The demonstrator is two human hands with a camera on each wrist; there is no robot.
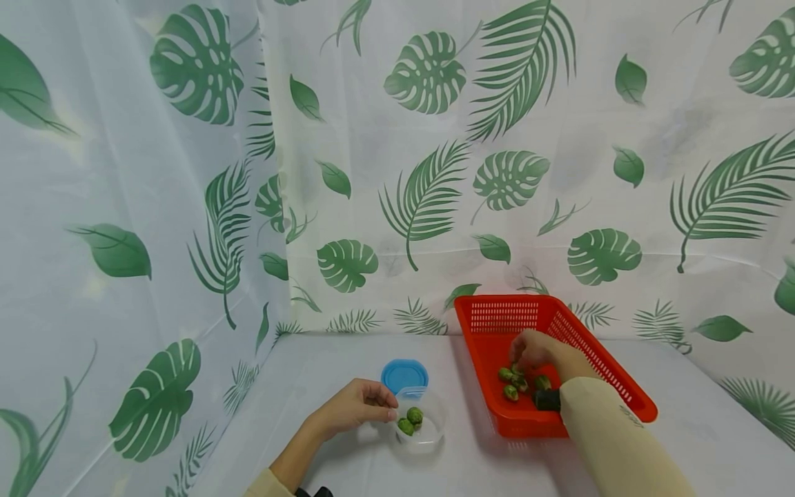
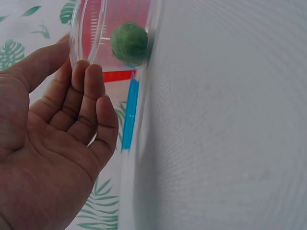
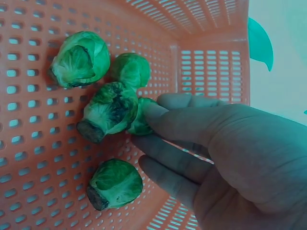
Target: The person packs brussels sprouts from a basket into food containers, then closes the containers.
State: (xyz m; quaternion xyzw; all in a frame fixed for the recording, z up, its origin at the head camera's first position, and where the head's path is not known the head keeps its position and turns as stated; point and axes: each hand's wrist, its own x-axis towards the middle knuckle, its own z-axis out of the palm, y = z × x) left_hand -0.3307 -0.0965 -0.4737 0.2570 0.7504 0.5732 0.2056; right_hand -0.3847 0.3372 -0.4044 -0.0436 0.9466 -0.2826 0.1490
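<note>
My left hand [image 1: 355,410] pinches the near-left rim of a clear plastic container [image 1: 433,437] between thumb and fingers. Two Brussels sprouts [image 1: 414,415] lie inside it; the left wrist view shows one sprout [image 2: 129,44] through the wall. Over on the right, my right hand [image 1: 540,349] reaches down into a red basket [image 1: 478,366]. There its thumb and fingers pinch a small Brussels sprout [image 3: 140,118], partly hidden by the thumb and a neighbouring sprout [image 3: 111,108]. Several other sprouts [image 3: 115,183] lie on the perforated basket floor around the fingertips.
A blue lid [image 1: 405,377] lies flat just behind the container. The basket's tall slotted walls [image 1: 596,352] surround the right hand. A white cloth [image 1: 323,366] covers the table, and leaf-patterned curtains [image 1: 373,207] hang behind and on the left.
</note>
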